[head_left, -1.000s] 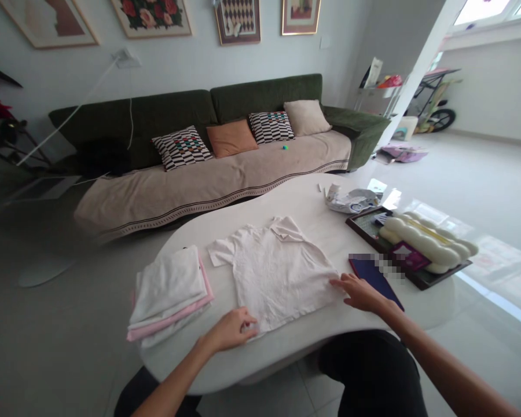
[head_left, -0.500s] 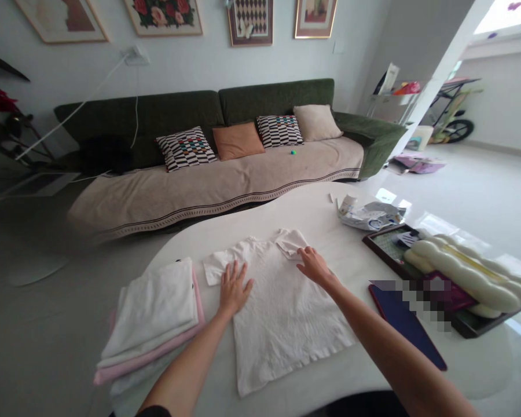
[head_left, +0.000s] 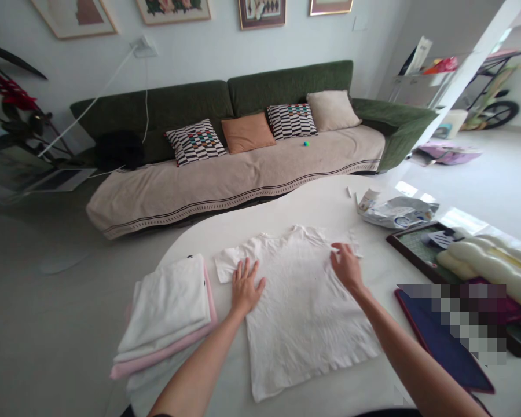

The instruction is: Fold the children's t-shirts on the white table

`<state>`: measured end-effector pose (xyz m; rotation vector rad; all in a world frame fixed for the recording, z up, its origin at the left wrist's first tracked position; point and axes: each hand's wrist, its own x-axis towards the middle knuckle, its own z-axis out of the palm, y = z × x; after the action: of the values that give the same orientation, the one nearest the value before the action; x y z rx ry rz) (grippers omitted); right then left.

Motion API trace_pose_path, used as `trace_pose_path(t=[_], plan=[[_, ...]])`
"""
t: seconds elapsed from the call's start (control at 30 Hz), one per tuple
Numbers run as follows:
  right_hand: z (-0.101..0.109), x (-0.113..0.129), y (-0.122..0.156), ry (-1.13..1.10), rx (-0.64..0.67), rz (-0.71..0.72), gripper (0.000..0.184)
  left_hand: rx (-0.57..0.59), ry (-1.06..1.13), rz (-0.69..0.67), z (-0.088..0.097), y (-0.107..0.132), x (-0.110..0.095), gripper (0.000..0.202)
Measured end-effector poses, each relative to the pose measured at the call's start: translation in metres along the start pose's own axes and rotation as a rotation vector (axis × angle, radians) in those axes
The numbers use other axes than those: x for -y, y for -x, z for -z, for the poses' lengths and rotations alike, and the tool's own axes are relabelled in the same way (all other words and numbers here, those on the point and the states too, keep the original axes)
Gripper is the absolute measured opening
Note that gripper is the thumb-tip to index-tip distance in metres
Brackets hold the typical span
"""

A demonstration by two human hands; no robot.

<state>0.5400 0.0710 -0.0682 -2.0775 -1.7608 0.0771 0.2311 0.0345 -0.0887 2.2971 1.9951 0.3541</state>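
A white T-shirt (head_left: 304, 307) lies spread flat on the white oval table (head_left: 282, 208), its neck toward the sofa. My left hand (head_left: 245, 285) rests flat on the shirt's left shoulder, fingers spread and open, beside the left sleeve. My right hand (head_left: 346, 267) is on the shirt's right shoulder, its fingers pinched on the right sleeve (head_left: 351, 246), which now lies unfolded outward. A stack of folded white and pink clothes (head_left: 169, 315) sits at the table's left edge, close to my left arm.
A dark blue flat case (head_left: 438, 341) lies right of the shirt. Behind it a dark tray (head_left: 406, 246) holds a cream bumpy object (head_left: 490, 263). Crumpled plastic packaging (head_left: 395, 211) lies at the far right. A green sofa (head_left: 260, 133) with cushions stands beyond the table.
Both hands moved from the shirt's hem up to its shoulders. The right hand then pulled the folded-in right sleeve out to the right. The view shifted forward.
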Motion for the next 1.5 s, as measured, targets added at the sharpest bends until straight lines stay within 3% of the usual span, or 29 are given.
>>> trace_pose_path(t=[0.1, 0.27, 0.47, 0.67, 0.77, 0.9, 1.0, 1.07, 1.17, 1.27, 1.37, 1.5], plan=[[-0.029, 0.033, 0.013, 0.068, 0.212, 0.276, 0.051, 0.004, -0.005, 0.0, 0.0, 0.002, 0.0, 0.057], [-0.052, 0.037, 0.012, 0.236, 0.242, 0.191, 0.061, -0.002, -0.07, 0.011, -0.007, -0.007, 0.003, 0.058], [-0.057, 0.026, -0.004, 0.288, 0.208, 0.177, 0.063, 0.008, -0.113, -0.006, -0.014, -0.039, 0.009, 0.059], [-0.041, 0.038, -0.014, 0.29, 0.229, 0.205, 0.06, -0.004, -0.112, -0.019, -0.016, -0.042, 0.01, 0.06], [-0.019, 0.074, 0.027, 0.218, 0.251, 0.297, 0.059, 0.032, -0.092, -0.007, -0.015, -0.04, 0.01, 0.062], [-0.007, 0.132, 0.142, -0.091, 0.49, 0.547, 0.072, 0.102, -0.054, 0.015, -0.012, -0.044, 0.008, 0.061], [-0.011, 0.149, 0.218, -0.166, 0.567, 0.577, 0.079, 0.231, 0.031, 0.019, -0.001, -0.05, 0.01, 0.066], [-0.012, 0.148, 0.246, -0.162, 0.558, 0.544, 0.076, 0.297, 0.099, 0.027, 0.012, -0.053, 0.018, 0.06], [-0.004, 0.139, 0.258, -0.173, 0.517, 0.517, 0.072, 0.248, 0.119, 0.102, 0.033, -0.056, 0.041, 0.045], [0.012, 0.136, 0.253, -0.196, 0.467, 0.467, 0.057, 0.14, 0.103, 0.266, 0.047, -0.059, 0.074, 0.046], [0.023, 0.14, 0.248, -0.173, 0.452, 0.383, 0.031, 0.114, 0.136, 0.413, 0.048, -0.066, 0.099, 0.045], [0.018, 0.146, 0.247, -0.146, 0.412, 0.422, 0.036, 0.125, 0.245, 0.548, 0.038, -0.075, 0.108, 0.036]])
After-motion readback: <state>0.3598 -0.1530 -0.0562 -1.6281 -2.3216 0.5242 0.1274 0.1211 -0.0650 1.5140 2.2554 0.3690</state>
